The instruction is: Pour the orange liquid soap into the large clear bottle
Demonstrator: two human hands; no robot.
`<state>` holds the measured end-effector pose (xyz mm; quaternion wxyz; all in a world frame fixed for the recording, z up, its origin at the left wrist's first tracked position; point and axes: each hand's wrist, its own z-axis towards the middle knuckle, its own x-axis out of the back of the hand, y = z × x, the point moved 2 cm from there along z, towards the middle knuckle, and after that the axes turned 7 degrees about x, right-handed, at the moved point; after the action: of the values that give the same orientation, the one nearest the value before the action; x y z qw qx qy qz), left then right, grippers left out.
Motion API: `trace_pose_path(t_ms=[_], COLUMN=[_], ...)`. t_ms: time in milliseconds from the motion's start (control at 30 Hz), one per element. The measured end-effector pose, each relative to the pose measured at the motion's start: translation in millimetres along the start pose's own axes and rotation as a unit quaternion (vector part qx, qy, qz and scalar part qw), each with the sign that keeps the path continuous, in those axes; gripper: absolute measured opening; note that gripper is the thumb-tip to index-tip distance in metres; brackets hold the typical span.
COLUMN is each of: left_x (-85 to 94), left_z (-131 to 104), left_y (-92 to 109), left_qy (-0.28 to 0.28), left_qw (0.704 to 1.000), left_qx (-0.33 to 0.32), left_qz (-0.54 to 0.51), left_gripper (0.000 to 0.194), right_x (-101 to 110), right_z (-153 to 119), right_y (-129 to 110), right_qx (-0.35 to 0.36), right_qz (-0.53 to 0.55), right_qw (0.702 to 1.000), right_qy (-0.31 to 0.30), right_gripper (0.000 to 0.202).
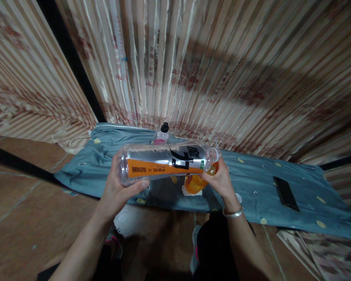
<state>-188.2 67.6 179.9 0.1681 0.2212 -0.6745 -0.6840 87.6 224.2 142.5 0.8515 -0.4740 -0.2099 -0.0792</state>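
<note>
A large clear drink bottle [166,160] with a silver, black and orange label lies sideways in the air. My left hand [117,187] is wrapped around its base end, thumb along the near side. Its mouth points right, close above my right hand [220,177]. My right hand's fingers are closed around the neck of a smaller bottle of orange colour [195,184], just under the large bottle's mouth. White paper [185,190] shows beneath the orange bottle. Whether liquid runs between the two bottles I cannot tell.
A blue-grey cloth [248,195] with yellow pineapple prints covers the low bench. Behind the large bottle stands a clear bottle with a black top [163,132]. A dark phone [286,193] lies at the right. A striped curtain [169,70] hangs behind, with black poles [73,62] beside it.
</note>
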Motion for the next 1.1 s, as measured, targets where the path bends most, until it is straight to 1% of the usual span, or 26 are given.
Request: trace_pose_path(t_ms=[67, 133, 267, 367, 500, 567, 733, 833, 1100], left_x=[0.4, 0.8, 1.7, 2.1, 1.9, 1.7, 0.5, -0.7, -2.9], left_z=[0.6, 0.6, -0.6, -0.2, 0.3, -0.4, -1.1, -0.9, -2.0], left_y=[0.0, 0.0, -0.5, -1.3, -1.5, -0.9, -0.8, 0.0, 4.6], left_qy=[-0.002, -0.008, -0.007, -0.012, -0.015, -0.008, -0.010, -0.006, 0.004], left_qw=[1.000, 1.000, 1.000, 1.000, 1.000, 1.000, 1.000, 1.000, 1.000], left_qx=[-0.001, 0.001, 0.003, 0.001, 0.009, 0.006, 0.005, 0.007, 0.015], left_qz=[-0.001, 0.005, 0.011, 0.007, 0.011, 0.012, 0.007, 0.004, -0.011], left_gripper=[0.098, 0.095, 0.077, 0.071, 0.078, 0.084, 0.098, 0.103, 0.097], right_x=[0.3, 0.2, -0.3, -0.3, 0.1, 0.4, 0.3, 0.1, 0.3], right_z=[-0.1, -0.3, -0.7, -0.7, -0.7, -0.6, -0.5, -0.6, -1.1], right_y=[-0.2, 0.4, 2.4, 2.7, 1.3, 0.6, -0.1, 0.5, 2.4], right_qx=[0.000, -0.001, 0.000, -0.001, -0.006, -0.006, -0.003, 0.000, 0.003], right_qz=[-0.003, 0.001, 0.011, 0.010, 0.008, 0.002, 0.002, 0.001, 0.000], right_qw=[1.000, 1.000, 1.000, 1.000, 1.000, 1.000, 1.000, 1.000, 1.000], right_qy=[-0.001, -0.002, -0.001, -0.005, -0.010, -0.007, -0.005, -0.004, -0.004], right_gripper=[0.077, 0.077, 0.079, 0.081, 0.083, 0.084, 0.081, 0.080, 0.077])
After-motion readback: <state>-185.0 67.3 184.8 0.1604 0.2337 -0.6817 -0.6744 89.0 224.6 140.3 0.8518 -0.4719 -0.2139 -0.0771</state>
